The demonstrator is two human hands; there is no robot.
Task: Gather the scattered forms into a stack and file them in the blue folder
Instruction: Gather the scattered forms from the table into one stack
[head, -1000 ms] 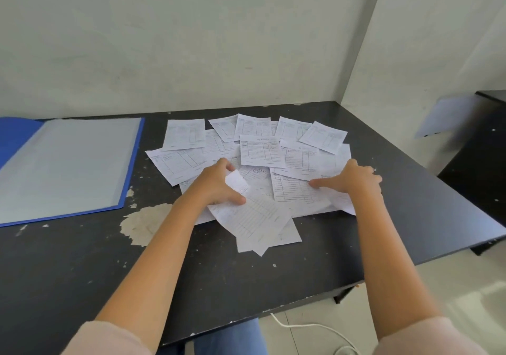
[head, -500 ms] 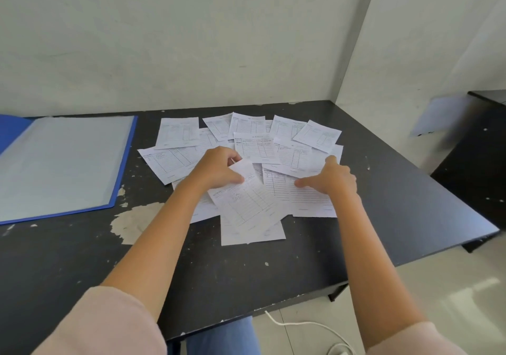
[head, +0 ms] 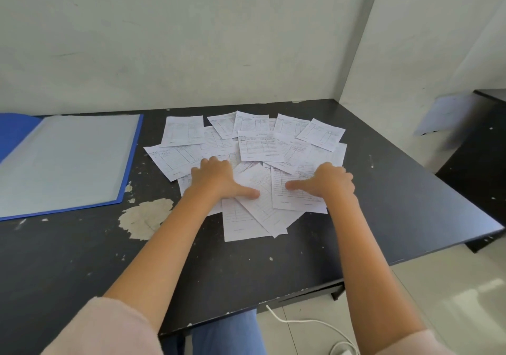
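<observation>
Thin rectangular forms (head: 257, 146), chipped black table (head: 82, 258)

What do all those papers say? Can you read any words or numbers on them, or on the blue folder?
On the forms: printed headings and table rows, all too small and blurred to read.
On the blue folder: no writing shows.
So no text here can be quoted.

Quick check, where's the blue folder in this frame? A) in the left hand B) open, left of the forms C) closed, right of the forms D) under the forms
B: the blue plastic folder lies open on the black table, left of the scattered white paper forms and apart from them.
</observation>
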